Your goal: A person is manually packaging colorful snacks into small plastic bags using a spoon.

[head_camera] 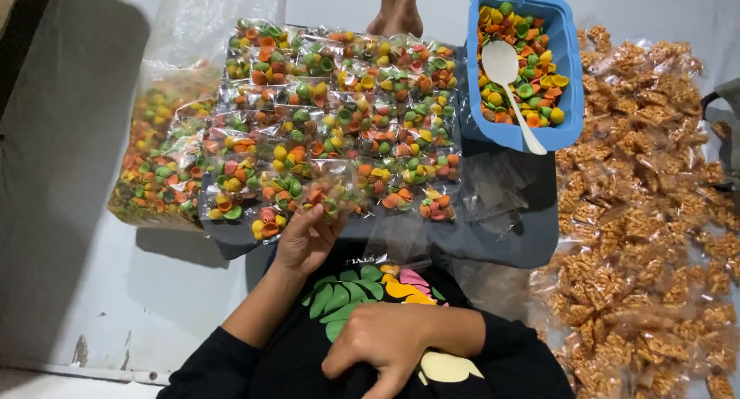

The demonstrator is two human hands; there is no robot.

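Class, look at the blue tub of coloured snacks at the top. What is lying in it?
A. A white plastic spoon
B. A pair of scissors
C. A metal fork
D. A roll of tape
A: a white plastic spoon lies in the blue tub, its bowl on the coloured snacks and its handle over the near rim.

Sleeves: black, long, pushed up the forearms;
Shirt: black, printed with green leaves, yellow and pink shapes;
Feet: bare

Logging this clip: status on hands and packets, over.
Left hand pinching a small snack packet at the front row. Right hand resting on the lap, empty. Blue tub with spoon beyond; nothing blocking.
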